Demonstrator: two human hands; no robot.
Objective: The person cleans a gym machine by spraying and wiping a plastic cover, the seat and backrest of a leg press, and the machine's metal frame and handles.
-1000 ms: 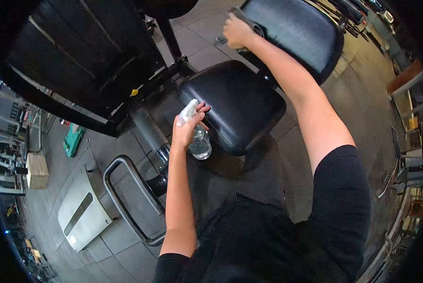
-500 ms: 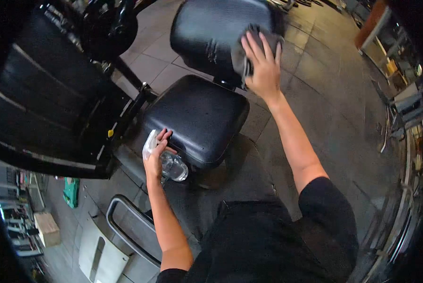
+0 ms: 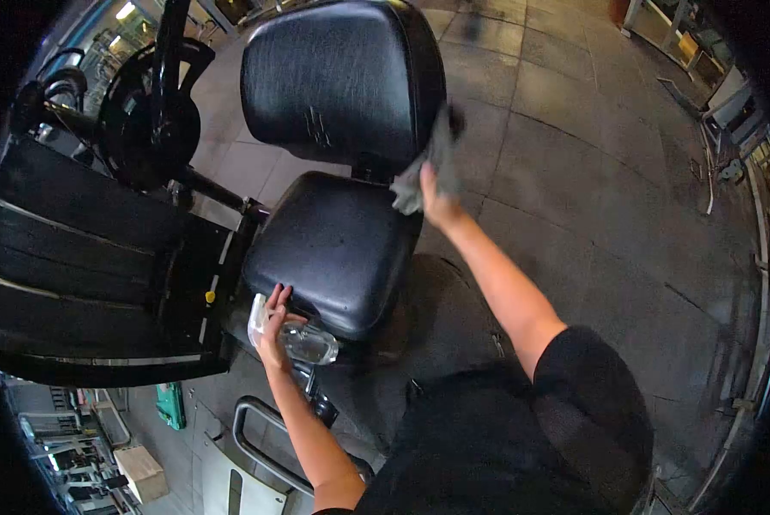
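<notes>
My left hand (image 3: 272,330) grips a clear spray bottle (image 3: 312,345) with a white trigger head, in front of the black padded seat (image 3: 329,249). Its fingertips reach the seat's near edge. Farther up, my right hand (image 3: 437,204) has a grey cloth (image 3: 411,190) in its grip, at the right side of the black backrest (image 3: 333,77). Part of the cloth is blurred by motion, and the fingers behind it are largely hidden. Scuffs and creases mark the lower part of the backrest.
Left of the seat stand a large black panel (image 3: 76,266) and a round black machine part (image 3: 149,129). A curved metal bar (image 3: 256,446), a wooden box (image 3: 142,474) and a green item (image 3: 170,405) are at lower left. Dark floor tiles (image 3: 565,197) stretch to the right.
My right hand and the cloth have moved from the backrest's front to beside its right edge, lower down. The left hand still holds the spray bottle. The view has shifted.
</notes>
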